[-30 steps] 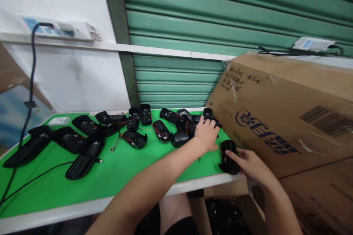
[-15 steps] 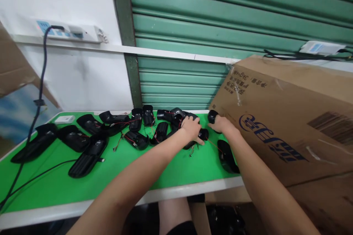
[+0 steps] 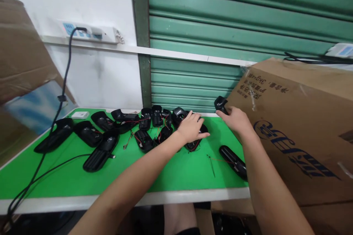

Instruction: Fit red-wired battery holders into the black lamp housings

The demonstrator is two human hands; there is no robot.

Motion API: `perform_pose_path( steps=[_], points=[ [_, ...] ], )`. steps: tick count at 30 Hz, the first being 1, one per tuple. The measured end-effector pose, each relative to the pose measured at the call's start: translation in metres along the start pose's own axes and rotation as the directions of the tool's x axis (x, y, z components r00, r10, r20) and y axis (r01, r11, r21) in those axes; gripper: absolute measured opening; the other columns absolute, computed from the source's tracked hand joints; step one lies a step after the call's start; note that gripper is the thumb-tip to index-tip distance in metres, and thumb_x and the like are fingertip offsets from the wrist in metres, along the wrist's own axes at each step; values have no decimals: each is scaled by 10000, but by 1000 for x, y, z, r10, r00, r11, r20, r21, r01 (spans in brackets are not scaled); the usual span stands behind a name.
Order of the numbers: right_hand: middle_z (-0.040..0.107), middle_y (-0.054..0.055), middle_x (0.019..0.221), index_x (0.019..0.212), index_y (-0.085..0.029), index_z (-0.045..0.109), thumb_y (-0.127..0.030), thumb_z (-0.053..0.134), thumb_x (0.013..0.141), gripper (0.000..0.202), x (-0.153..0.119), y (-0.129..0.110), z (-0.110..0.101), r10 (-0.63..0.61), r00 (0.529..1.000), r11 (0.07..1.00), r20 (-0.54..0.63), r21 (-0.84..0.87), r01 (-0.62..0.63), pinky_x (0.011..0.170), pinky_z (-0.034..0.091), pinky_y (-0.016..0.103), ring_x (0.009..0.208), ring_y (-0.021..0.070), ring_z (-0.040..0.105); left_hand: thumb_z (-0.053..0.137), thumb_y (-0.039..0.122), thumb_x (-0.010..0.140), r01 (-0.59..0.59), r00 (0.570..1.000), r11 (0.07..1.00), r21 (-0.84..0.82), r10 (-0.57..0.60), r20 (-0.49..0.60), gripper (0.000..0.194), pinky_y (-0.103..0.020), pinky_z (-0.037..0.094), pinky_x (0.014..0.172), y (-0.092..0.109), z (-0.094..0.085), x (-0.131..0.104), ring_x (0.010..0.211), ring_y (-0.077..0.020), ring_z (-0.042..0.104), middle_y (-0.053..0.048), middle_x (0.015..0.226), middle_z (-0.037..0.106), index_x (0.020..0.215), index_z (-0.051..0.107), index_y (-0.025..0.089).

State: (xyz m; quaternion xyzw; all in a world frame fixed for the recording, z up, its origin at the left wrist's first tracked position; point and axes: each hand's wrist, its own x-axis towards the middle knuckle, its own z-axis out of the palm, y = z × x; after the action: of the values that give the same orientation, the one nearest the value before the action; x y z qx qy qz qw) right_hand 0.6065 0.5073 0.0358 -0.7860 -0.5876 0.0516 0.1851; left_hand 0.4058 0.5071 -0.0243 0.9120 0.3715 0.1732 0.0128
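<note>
My right hand (image 3: 236, 120) is closed around a black plastic housing (image 3: 220, 103), whose rounded hollow end points up above the back right of the table. With fingers spread, my left hand (image 3: 191, 128) rests over a cluster of black housings; it hides part of them, and a curved black housing (image 3: 178, 113) shows just behind it. Nearer the front edge on the right lies a long black shell (image 3: 234, 162), with a thin red wire running from it. Left of my left hand, several black shells with red wires, such as an open one (image 3: 143, 140), lie close together.
The green table top (image 3: 132, 180) has a white front edge. A big cardboard box (image 3: 298, 132) bounds the right side, a green shutter (image 3: 193, 80) the back. A black cable (image 3: 64, 80) hangs from the power strip (image 3: 91, 33) across the table's left end.
My right hand has lifted the black housing and tilted it up. The long shell at front right has turned over. My left hand's fingers have spread wider. The view has shifted left.
</note>
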Motion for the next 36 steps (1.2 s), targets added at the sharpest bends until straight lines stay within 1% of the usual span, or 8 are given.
perform_pose_path(
  steps=[5, 8, 11, 14, 19, 23, 27, 36],
  points=[
    [551, 150, 1428, 1428, -124, 531, -484, 687, 786, 752, -19, -25, 7, -270, 953, 750, -135, 592, 296, 1150, 429, 342, 1319, 247, 563, 462, 398, 964, 9, 956, 822, -569, -174, -235, 337, -346, 551, 993, -4, -39, -52, 1115, -197, 642, -113, 1213, 662, 1121, 672, 187],
    [530, 107, 1430, 1405, -191, 547, -438, 720, 767, 706, -35, -55, 16, -604, 787, 483, -124, 729, 485, 1151, 441, 325, 1329, 210, 548, 351, 603, 951, 332, 854, 285, -899, -496, 158, 536, -205, 438, 429, -33, -63, -77, 588, -96, 598, -101, 1084, 686, 1140, 617, 178],
    [559, 85, 1381, 1392, -229, 563, -272, 666, 786, 616, -51, -90, 31, -812, 580, 380, -57, 704, 600, 1155, 442, 362, 1302, 195, 550, 192, 806, 881, 490, 813, -148, -859, -279, 512, 813, -172, 310, 323, -73, -76, -94, 505, -110, 607, -106, 952, 724, 1173, 601, 167],
    [567, 65, 1402, 1352, -280, 623, -153, 606, 740, 625, -63, -119, 54, -866, 500, 415, -8, 545, 728, 1211, 366, 496, 1367, 244, 469, 194, 826, 870, 596, 759, -281, -752, -109, 642, 858, -209, 388, 321, -97, -73, -108, 522, -195, 672, -98, 696, 696, 1062, 632, 114],
    [400, 34, 1591, 1479, -321, 507, -97, 539, 702, 809, -73, -130, 84, -792, 585, 454, -174, 473, 755, 1240, 278, 604, 1518, 294, 288, 505, 597, 926, 489, 822, -305, -817, -154, 549, 573, -199, 484, 407, -94, -59, -123, 591, -187, 708, -84, 728, 724, 1174, 624, 94],
    [559, 97, 1360, 1285, -250, 652, -299, 626, 815, 473, -70, -126, 92, -486, 769, 485, -415, 604, 632, 1005, 535, 413, 1204, 218, 570, 632, 451, 888, 373, 883, -246, -895, -203, 424, 719, -262, 570, 502, -87, -62, -126, 750, -237, 766, -117, 1113, 753, 1521, 333, 287],
    [596, 63, 983, 1172, -180, 694, -525, 671, 817, 496, -64, -123, 96, -328, 927, 444, -181, 837, 320, 570, 477, 223, 680, 74, 536, 654, 334, 874, 353, 892, -183, -918, -232, 389, 741, -285, 600, 650, -83, -68, -127, 894, -235, 767, -134, 1228, 719, 1532, 313, 298],
    [583, -2, 623, 873, -133, 691, -484, 759, 714, 391, -66, -115, 89, -371, 929, 299, -18, 944, 138, 489, 373, 193, 509, 56, 468, 581, 431, 931, 358, 881, -153, -921, -273, 387, 523, -309, 581, 671, -77, -68, -125, 801, -211, 763, -135, 1366, 640, 1416, 474, 266]
  ],
)
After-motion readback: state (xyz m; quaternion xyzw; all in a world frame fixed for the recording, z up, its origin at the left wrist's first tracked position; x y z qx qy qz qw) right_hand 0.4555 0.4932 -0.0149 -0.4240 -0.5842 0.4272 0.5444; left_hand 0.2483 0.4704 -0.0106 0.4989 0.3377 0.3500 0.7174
